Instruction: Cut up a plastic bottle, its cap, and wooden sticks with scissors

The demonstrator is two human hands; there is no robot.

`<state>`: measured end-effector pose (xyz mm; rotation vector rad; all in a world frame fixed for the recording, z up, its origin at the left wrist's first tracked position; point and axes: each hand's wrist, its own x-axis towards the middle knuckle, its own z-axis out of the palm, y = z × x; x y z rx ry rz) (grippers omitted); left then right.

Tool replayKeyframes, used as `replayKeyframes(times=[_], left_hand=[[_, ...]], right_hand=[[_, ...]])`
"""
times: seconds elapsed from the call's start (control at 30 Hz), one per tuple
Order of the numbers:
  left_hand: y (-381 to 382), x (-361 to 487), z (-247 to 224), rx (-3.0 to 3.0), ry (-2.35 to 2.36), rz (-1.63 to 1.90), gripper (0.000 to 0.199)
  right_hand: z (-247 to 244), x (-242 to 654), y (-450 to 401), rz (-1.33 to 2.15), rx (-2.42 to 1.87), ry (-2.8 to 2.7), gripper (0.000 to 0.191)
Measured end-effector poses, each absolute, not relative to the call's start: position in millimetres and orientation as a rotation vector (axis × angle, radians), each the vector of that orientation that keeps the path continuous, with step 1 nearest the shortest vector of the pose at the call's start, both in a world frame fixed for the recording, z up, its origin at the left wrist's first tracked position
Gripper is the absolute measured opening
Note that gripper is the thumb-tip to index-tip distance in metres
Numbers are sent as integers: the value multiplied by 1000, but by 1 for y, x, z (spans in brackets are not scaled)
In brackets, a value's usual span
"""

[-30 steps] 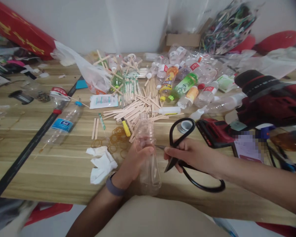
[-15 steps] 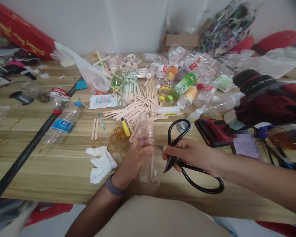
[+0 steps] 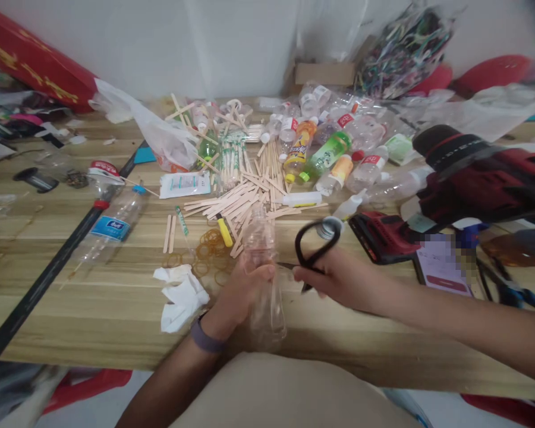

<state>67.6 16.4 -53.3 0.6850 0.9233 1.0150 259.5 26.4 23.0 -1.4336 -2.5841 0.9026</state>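
A clear plastic bottle (image 3: pixel 267 309) stands at the table's near edge, close to my body. My left hand (image 3: pixel 252 282) is wrapped round its middle, thumb across the front. In my right hand (image 3: pixel 336 273) is a pair of black-handled scissors (image 3: pixel 299 245), gripped near the pivot. One blade points left, its tip at the bottle's side just by my left thumb; whether it has pierced the plastic I cannot tell. The lower handle loop is hidden behind my right hand and forearm. A crumpled white tissue (image 3: pixel 182 300) lies left of my left wrist.
Beyond the bottle are scattered wooden sticks (image 3: pixel 232 199), rubber bands (image 3: pixel 209 249) and a yellow-handled tool (image 3: pixel 225 232). Several plastic bottles (image 3: pixel 327 154) pile up behind. A red and black power drill (image 3: pixel 463 178) stands at right beside a phone (image 3: pixel 443 270). Joined bottles (image 3: pixel 111 226) lie at left.
My right hand has turned the scissors, so the lower loop and downward blade have mostly gone from sight. The left hand keeps its hold on the bottle. The view has shifted slightly.
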Motion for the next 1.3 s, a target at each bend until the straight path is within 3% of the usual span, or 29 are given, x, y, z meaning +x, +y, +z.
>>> replayKeyframes(times=[0.07, 0.17, 0.33, 0.5, 0.57, 0.9, 1.13, 1.2, 1.3], left_hand=[[16, 69, -52, 696, 878, 1003, 31], [17, 69, -51, 692, 838, 1012, 27], [18, 67, -52, 698, 858, 1015, 39], [16, 68, -50, 689, 874, 992, 30], [15, 69, -49, 681, 864, 978, 24], [18, 66, -45, 678, 812, 1017, 39], [19, 62, -46, 710, 768, 1002, 43], [21, 60, -47, 723, 748, 994, 47], [28, 51, -44, 705, 736, 1037, 48]], right_hand=[[25, 261, 27, 686, -1371, -2674, 24], [23, 261, 27, 740, -1359, -2635, 22], [17, 258, 28, 1086, -1445, -2501, 47], [19, 263, 26, 470, -1273, -2773, 23], [17, 265, 25, 369, -1164, -2812, 23], [12, 263, 24, 902, -1350, -2321, 28], [32, 263, 26, 1526, -1521, -2120, 35], [38, 265, 27, 1518, -1503, -2193, 37], [48, 277, 26, 1047, -1422, -2426, 36]])
